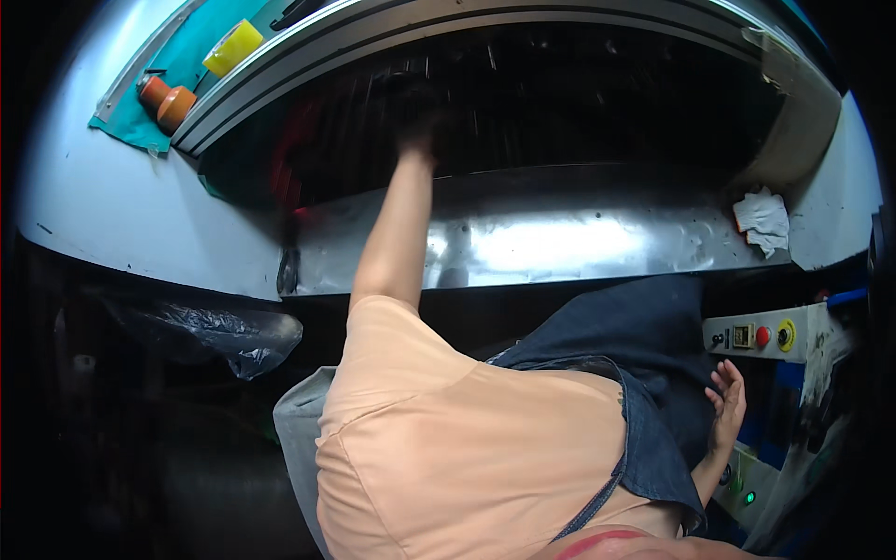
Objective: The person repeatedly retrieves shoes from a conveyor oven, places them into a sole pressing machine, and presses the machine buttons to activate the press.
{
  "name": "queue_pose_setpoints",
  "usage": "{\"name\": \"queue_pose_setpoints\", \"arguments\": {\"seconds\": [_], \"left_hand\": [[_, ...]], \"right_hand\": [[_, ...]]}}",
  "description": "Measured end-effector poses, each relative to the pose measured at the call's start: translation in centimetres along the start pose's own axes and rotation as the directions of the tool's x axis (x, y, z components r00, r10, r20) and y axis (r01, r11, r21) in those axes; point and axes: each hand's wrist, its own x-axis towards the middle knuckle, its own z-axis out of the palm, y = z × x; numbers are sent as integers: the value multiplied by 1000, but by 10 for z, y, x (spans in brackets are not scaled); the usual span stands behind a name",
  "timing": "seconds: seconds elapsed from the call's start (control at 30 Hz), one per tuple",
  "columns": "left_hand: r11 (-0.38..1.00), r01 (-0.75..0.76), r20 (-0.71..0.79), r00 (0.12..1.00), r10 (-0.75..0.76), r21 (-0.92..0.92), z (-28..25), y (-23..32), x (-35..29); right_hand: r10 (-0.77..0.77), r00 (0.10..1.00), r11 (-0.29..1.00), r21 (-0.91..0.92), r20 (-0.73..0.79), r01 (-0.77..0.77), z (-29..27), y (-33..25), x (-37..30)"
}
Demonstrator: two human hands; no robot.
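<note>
My left arm stretches forward over a shiny metal ledge [551, 245] into a dark machine opening [597, 103]. Inside it, my left hand [411, 112] is a dark smear, so neither its fingers nor anything it touches can be made out. My right hand [728, 401] hangs low on the right, beside my dark blue apron [644, 345]. Its fingers are loosely bent and apart, with nothing visible in them. Just above that hand is a control panel [761, 336] with a red button [763, 337] and a yellow-ringed switch [787, 335].
A crumpled white glove or cloth [763, 220] lies at the ledge's right end. At the upper left, orange spools [174, 108] and a yellow tape roll [233, 49] rest on teal cloth. Clear plastic film [224, 331] hangs below the white left panel [121, 205].
</note>
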Motion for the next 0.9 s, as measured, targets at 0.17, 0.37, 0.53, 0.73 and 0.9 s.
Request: {"name": "queue_pose_setpoints", "arguments": {"seconds": [0.17,0.37,0.53,0.73,0.9], "left_hand": [[943,53,-287,957,46,328,-95,-20,107],[238,191,-269,893,361,952,-79,-38,115],[-188,98,93,601,794,977,-41,17,61],[532,-273,73,928,367,801,70,-14,109],[978,58,-64,997,-46,201,129,-11,184]], "right_hand": [[138,988,990,-2,-70,-138,7,7,8],[186,982,976,-105,-28,-188,31,-4,29],[170,985,978,-113,-40,-174,30,1,20],[209,975,969,-119,-72,-216,40,-22,23],[174,973,978,-93,-151,-189,47,-32,21]]}}
